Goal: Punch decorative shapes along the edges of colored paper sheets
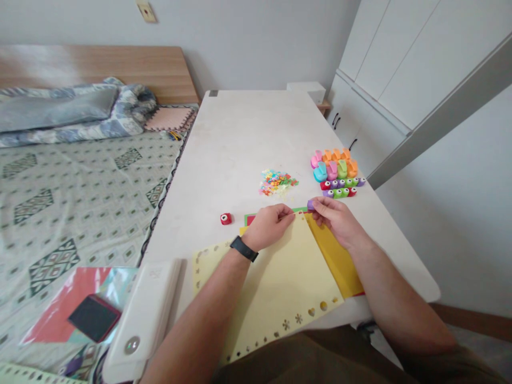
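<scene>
A pale yellow sheet [284,266] with punched shapes along its edges lies over darker yellow paper [336,256]. My left hand [272,224], with a black band at the wrist, pinches the sheet's far edge. Just right of the sheet's far corner, my right hand [334,216] holds a small purple punch [311,205] between thumb and fingers. A red punch [226,218] stands on the table left of the papers. Beyond my hands is a pile of colourful paper cutouts [276,182].
Several large punches [332,169] and rows of small punches [340,183] stand at the right of the white table [248,128]. A white device [144,314] is at the near left, beside a bed [92,202] with a dark phone [95,317] on plastic-wrapped paper.
</scene>
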{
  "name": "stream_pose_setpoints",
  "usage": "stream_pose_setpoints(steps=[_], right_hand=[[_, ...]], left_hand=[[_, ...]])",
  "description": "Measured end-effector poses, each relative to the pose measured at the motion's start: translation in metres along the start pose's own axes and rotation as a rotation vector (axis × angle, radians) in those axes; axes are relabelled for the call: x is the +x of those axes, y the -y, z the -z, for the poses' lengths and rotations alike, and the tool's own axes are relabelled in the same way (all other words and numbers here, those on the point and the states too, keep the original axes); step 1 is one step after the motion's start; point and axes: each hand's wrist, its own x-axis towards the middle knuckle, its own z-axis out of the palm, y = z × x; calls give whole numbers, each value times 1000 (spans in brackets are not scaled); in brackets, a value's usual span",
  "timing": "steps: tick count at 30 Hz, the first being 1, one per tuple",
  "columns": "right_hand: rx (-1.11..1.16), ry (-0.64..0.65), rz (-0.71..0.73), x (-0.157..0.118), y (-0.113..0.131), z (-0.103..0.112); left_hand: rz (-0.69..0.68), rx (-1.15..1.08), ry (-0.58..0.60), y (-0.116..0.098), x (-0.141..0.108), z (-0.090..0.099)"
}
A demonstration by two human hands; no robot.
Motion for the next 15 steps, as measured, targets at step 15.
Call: stream_pose_setpoints(steps=[15], right_hand=[[172,5,-130,6,3,-1]], left_hand=[[2,-16,-3,0,-1,-1]])
